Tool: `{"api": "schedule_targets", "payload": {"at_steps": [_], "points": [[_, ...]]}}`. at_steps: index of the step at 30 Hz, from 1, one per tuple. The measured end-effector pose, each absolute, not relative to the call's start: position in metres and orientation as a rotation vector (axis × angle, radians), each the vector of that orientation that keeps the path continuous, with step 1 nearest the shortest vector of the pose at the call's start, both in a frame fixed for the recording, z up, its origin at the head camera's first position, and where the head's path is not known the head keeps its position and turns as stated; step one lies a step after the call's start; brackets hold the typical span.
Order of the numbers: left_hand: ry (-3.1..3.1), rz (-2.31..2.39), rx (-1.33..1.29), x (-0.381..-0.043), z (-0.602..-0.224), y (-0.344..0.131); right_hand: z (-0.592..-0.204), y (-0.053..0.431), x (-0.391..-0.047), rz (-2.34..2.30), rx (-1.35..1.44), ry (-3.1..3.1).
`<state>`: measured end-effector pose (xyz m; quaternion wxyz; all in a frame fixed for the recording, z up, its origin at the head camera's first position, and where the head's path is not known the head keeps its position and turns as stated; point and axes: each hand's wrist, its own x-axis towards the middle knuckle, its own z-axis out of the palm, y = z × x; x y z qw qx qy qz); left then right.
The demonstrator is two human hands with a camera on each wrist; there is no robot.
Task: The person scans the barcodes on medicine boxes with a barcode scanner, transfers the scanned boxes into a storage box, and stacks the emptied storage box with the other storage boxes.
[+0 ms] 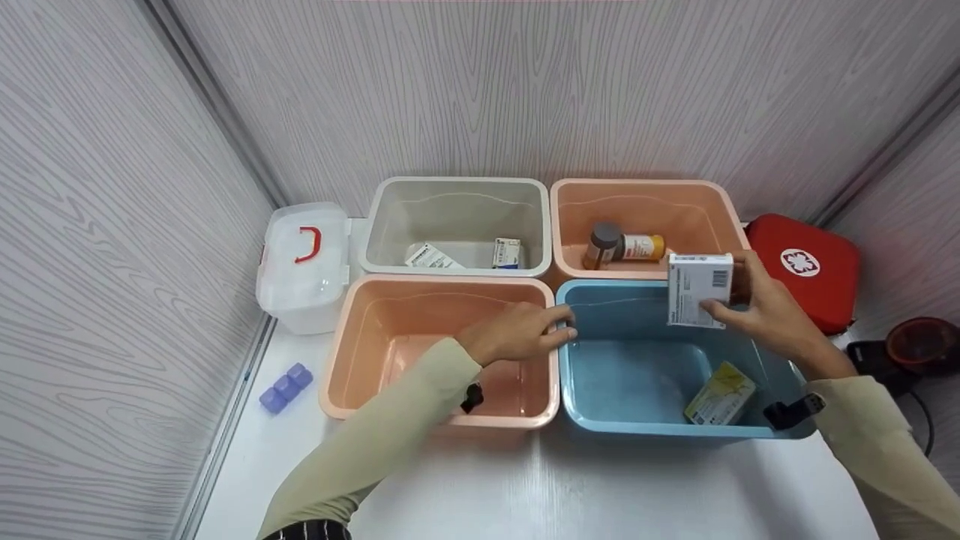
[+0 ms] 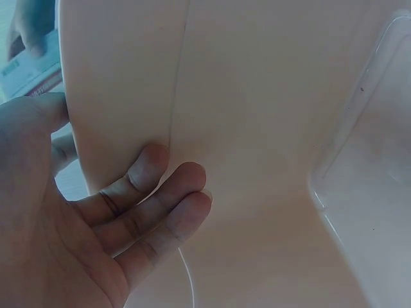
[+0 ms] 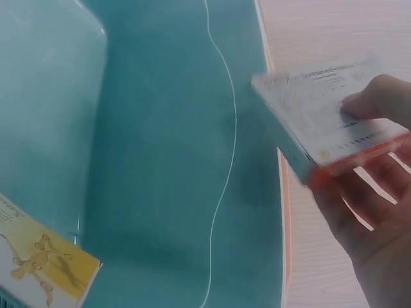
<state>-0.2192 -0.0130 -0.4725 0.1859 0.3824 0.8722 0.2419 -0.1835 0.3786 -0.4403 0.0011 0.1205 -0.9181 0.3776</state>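
Observation:
In the head view my right hand (image 1: 769, 307) holds a white medicine box (image 1: 686, 296) upright above the back of the blue bin (image 1: 630, 375), thumb on its printed face. The right wrist view shows this box (image 3: 308, 102) slightly blurred, pinched between thumb and fingers. Down in the blue bin leans a yellow-and-white medicine box (image 1: 720, 394). My left hand (image 1: 517, 330) reaches over the front peach bin (image 1: 442, 420), fingertips near the rim beside the blue bin. Its fingers are loosely bent with nothing between them in the left wrist view, beside the peach wall (image 2: 257, 128).
Behind stand a grey bin (image 1: 450, 180) with two small medicine boxes and another peach bin (image 1: 637, 184) with two bottles. A clear lidded case (image 1: 304, 277) and a purple pill organizer (image 1: 286, 388) are left. At right lie a red first-aid case (image 1: 810, 292) and a dark device (image 1: 919, 345).

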Motion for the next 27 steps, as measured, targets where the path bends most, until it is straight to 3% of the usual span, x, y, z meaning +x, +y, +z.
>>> {"api": "schedule_targets", "payload": {"at_steps": [27], "points": [[2.454, 0.709, 1.104, -0.22, -0.474, -0.013, -0.445, 0.407, -0.172, 1.266, 0.402, -2.666]]}}
